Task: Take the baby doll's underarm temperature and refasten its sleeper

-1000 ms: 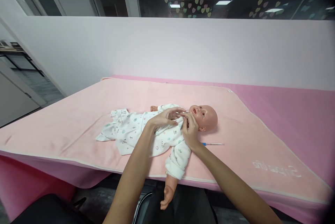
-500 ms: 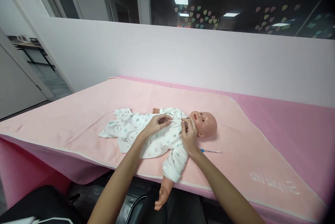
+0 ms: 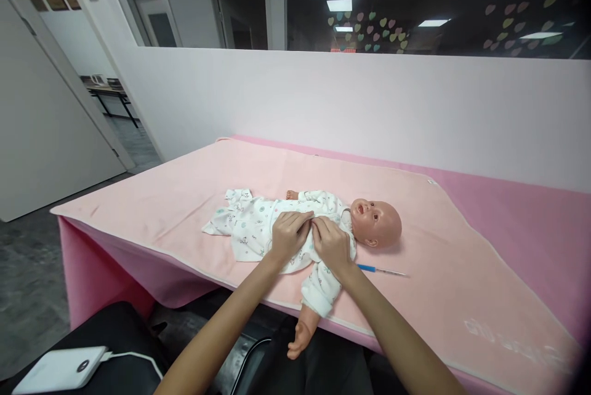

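Pink cover: light pink blanket [image 3: 438, 259] spread over a darker pink table [image 3: 530, 210], near edge hanging off the front
Head view, doll: baby doll [image 3: 376, 223] lies on its back on the blanket, head to the right, bare head, mouth open
Doll clothing: white printed romper [image 3: 252, 226] covers body and legs, empty-looking leg ends splayed to the left
Doll near arm: sleeved arm hangs over the table's front edge, bare doll hand [image 3: 298, 341] dangling below the blanket hem
Doll far arm: small bare hand shows at the far side of the chest
Left hand: left hand [image 3: 287, 234] palm down on the doll's chest, fingers curled and pinching the romper fabric at the front seam
Right hand: right hand [image 3: 330, 241] just beside it, touching the left, fingers also pinched on romper fabric near the collar
Hands together: both closed on cloth, thumbs hidden, exact grip under the fingers cannot be told
Thermometer: thin stick with blue end [image 3: 382, 270] lies flat on the blanket, just right of the right wrist, below the doll's head, untouched
Lower left: white power bank [image 3: 60, 369] with cable on a dark surface
Background: pale wall [image 3: 323, 106] behind the table, dark glass with heart stickers above
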### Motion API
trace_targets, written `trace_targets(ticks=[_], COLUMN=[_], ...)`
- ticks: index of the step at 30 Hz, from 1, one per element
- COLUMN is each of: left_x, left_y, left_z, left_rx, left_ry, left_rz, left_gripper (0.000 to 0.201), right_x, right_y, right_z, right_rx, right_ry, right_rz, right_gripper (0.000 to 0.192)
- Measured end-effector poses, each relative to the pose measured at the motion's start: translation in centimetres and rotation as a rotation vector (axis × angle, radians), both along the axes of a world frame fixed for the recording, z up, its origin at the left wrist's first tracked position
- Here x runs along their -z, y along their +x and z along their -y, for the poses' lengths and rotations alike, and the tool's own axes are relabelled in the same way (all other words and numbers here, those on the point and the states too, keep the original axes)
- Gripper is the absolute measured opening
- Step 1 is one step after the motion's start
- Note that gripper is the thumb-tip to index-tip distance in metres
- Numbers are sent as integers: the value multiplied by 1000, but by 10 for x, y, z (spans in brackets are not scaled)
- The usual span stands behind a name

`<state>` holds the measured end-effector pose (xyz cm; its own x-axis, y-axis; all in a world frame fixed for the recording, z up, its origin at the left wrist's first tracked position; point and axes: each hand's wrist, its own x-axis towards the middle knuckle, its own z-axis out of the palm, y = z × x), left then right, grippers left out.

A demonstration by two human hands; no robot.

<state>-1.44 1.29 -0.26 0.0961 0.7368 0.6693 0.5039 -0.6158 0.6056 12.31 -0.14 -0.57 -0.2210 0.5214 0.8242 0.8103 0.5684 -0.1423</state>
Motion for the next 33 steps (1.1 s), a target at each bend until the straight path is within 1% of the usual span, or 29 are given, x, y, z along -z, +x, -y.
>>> trace_targets(ticks=[3,6,9,11,14,16,18,22,24,27,33], left_x=[1,1,-1,-2,-3,-3,-2,-2,-2,-4,-5], left_y=[1,3,3,4,5,6,7,10,11,12,12], left_z=[0,1,3,5,8,9,10,9,8,8,8], left_rx=[-38,-69,-89,-80,-52,-37,-35,-99,-150,-204,-222], left_ry=[8,-9,-31,-16,56,108,146,221,260,287,280], left_rz=[38,-46,-163,-188,-181,-187,-215,-291,-331,-378,-405], left_gripper=[17,16,19,19,18,19,21,27,27,23,18], right_x=[-5,-8,-8,-6,-3,-1,0,0,0,-1,-3], right_y=[-2,0,2,4,6,7,7,6,6,6,7], right_z=[1,1,2,2,2,1,0,-3,-3,-3,-4], right_rx=[99,118,102,62,-20,-51,-67,-50,-39,-60,-76], right_ry=[-25,-54,-72,-78,-36,-8,-23,-113,-141,-163,-179], right_rz=[-18,-48,-50,-40,-67,-112,-163,-250,-272,-281,-284], right_gripper=[15,14,13,14,17,19,20,21,21,20,21])
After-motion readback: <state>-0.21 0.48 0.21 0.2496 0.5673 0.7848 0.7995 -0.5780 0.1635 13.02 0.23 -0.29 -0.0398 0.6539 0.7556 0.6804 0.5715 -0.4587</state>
